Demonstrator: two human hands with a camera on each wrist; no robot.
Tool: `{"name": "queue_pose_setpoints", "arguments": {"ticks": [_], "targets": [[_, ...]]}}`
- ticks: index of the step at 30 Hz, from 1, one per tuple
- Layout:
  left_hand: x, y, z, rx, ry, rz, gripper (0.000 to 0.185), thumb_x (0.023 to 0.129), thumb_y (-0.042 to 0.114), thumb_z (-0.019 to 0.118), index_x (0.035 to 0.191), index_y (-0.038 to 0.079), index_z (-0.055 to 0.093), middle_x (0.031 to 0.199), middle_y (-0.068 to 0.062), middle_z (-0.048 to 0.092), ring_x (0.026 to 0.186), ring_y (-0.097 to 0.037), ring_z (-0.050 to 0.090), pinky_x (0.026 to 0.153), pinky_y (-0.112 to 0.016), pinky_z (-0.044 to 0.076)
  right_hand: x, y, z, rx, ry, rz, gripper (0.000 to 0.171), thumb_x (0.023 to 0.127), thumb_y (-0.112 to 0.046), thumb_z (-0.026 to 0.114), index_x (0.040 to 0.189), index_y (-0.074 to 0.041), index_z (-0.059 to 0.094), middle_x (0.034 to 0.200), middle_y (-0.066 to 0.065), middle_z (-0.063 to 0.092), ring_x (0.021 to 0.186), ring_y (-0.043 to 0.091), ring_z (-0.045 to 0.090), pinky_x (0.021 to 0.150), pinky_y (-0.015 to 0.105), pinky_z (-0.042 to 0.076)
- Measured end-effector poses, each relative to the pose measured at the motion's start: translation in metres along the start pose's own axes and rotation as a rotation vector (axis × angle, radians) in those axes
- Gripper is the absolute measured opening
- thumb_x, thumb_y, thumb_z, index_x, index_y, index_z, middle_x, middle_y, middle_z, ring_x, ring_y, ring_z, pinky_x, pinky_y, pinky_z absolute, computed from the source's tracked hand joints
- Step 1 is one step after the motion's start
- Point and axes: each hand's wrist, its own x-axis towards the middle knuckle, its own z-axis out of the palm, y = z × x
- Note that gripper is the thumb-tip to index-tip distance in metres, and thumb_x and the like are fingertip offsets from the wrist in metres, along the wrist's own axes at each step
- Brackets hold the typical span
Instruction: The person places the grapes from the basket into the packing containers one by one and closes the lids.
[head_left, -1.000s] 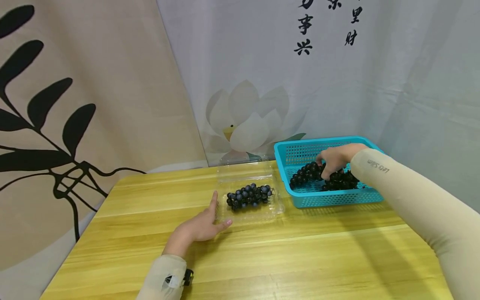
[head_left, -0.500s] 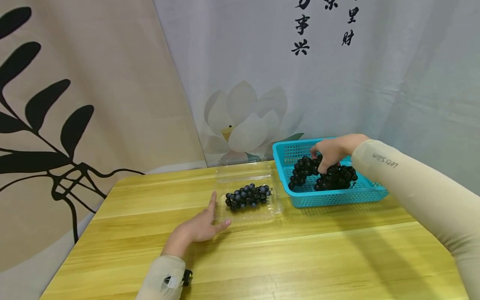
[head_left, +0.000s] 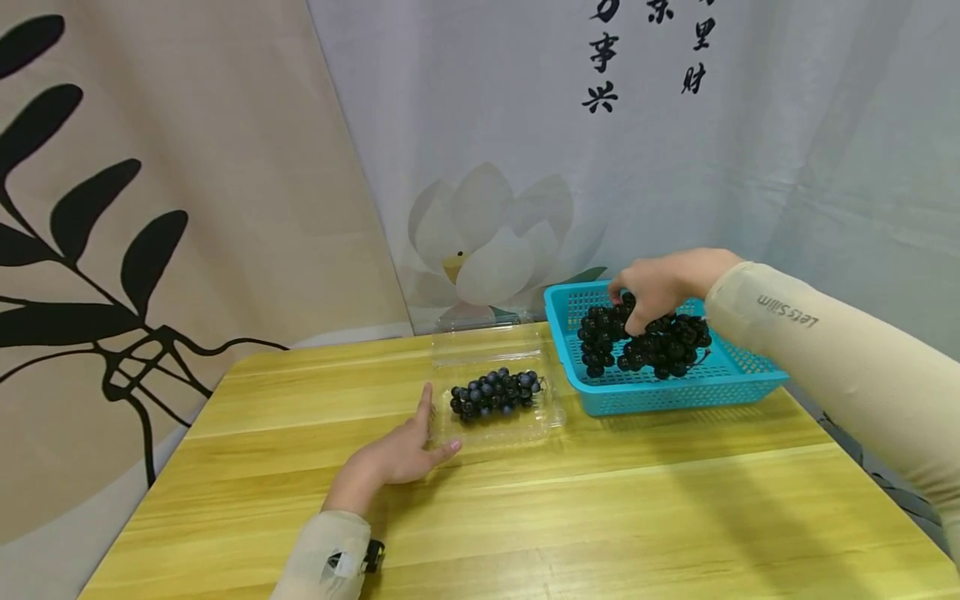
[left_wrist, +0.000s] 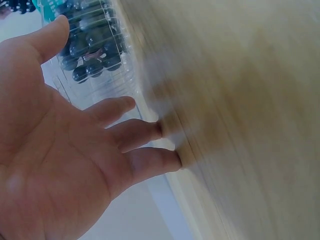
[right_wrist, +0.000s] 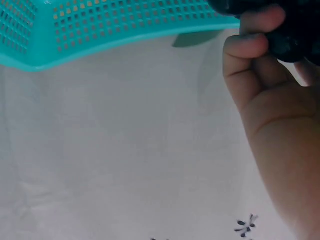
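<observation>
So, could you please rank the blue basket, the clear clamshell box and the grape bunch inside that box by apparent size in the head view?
1. Blue basket, clearly the largest.
2. Clear clamshell box; with its open lid counted it looks somewhat smaller than the basket.
3. Grape bunch in the box, smallest, lying within the box's tray.
All three sit at similar distance, so the order looks reliable.

Bare worktop across the whole near half, open to both hands. Farther back, a clear box of grapes just beside a blue basket, with only a narrow gap between. Curtains close behind, blocking the far side.
</observation>
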Motion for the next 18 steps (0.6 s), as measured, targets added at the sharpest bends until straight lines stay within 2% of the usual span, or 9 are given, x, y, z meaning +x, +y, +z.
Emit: {"name": "queue_pose_setpoints", "arguments": {"ticks": [1,2,5,9,10,12,16,18], "targets": [[0.0,0.0,0.0,0.001,0.001,0.0,0.111,0.107,0.053,0.058,0.164,0.018,-0.03,0.176,-0.027,0.007,0.161,-0.049,0.022,0.134,-0.061,0.02,-0.002,-0.002,-0.002,-0.01,0.007,0.001,0.061,0.089,-0.026,0.072,0.145,-0.008,0.055,0.098,0.009,0.065,0.06,0.013,0.048,0.064,0.033,0.045],[0.0,0.0,0.0,0.003,0.001,0.0,0.111,0.107,0.053,0.058,0.164,0.018,-0.03,0.176,-0.027,0.007,0.161,-0.05,0.022,0.134,-0.061,0.02,-0.004,-0.005,-0.005,-0.022,0.018,-0.005,0.059,0.089,-0.026,0.072,0.143,-0.009,0.056,0.108,0.012,0.066,0.062,0.014,0.048,0.066,0.034,0.045],[0.0,0.0,0.0,0.007,0.0,-0.001,0.111,0.107,0.054,0.058,0.164,0.018,-0.03,0.176,-0.027,0.007,0.161,-0.049,0.022,0.134,-0.061,0.02,-0.011,-0.013,-0.014,-0.049,0.038,-0.008,0.058,0.089,-0.026,0.072,0.142,-0.01,0.057,0.111,0.012,0.063,0.068,0.015,0.047,0.07,0.036,0.043],[0.0,0.0,0.0,0.012,0.001,0.001,0.111,0.107,0.054,0.058,0.164,0.017,-0.03,0.176,-0.027,0.006,0.162,-0.05,0.021,0.134,-0.061,0.019,-0.021,-0.023,-0.026,-0.067,0.06,-0.018,0.055,0.09,-0.025,0.07,0.141,-0.011,0.057,0.094,0.006,0.056,0.071,0.016,0.046,0.072,0.038,0.042],[0.0,0.0,-0.001,0.012,0.002,0.002,0.111,0.107,0.054,0.058,0.164,0.017,-0.03,0.176,-0.027,0.006,0.162,-0.05,0.021,0.134,-0.061,0.019,-0.023,-0.026,-0.029,-0.067,0.069,-0.021,0.054,0.09,-0.026,0.07,0.141,-0.011,0.057,0.098,0.005,0.057,0.073,0.017,0.047,0.073,0.038,0.042],[0.0,0.0,-0.001,0.013,0.003,0.002,0.111,0.107,0.053,0.058,0.164,0.017,-0.03,0.176,-0.027,0.006,0.161,-0.05,0.021,0.134,-0.061,0.019,-0.026,-0.03,-0.034,-0.073,0.087,-0.031,0.052,0.09,-0.025,0.07,0.139,-0.011,0.057,0.097,0.007,0.058,0.072,0.017,0.047,0.073,0.039,0.041],[0.0,0.001,0.0,0.018,0.005,0.001,0.112,0.107,0.054,0.058,0.164,0.017,-0.031,0.176,-0.028,0.008,0.161,-0.051,0.023,0.134,-0.061,0.02,-0.032,-0.037,-0.04,-0.083,0.115,-0.023,0.05,0.089,-0.026,0.07,0.136,-0.014,0.058,0.116,0.01,0.059,0.082,0.021,0.049,0.076,0.041,0.041],[0.0,0.001,0.0,0.016,0.005,0.0,0.112,0.107,0.054,0.058,0.164,0.017,-0.031,0.175,-0.028,0.008,0.16,-0.051,0.023,0.133,-0.061,0.02,-0.034,-0.041,-0.041,-0.09,0.123,-0.022,0.049,0.088,-0.026,0.07,0.135,-0.015,0.058,0.115,0.01,0.059,0.082,0.021,0.05,0.076,0.041,0.041]]}}
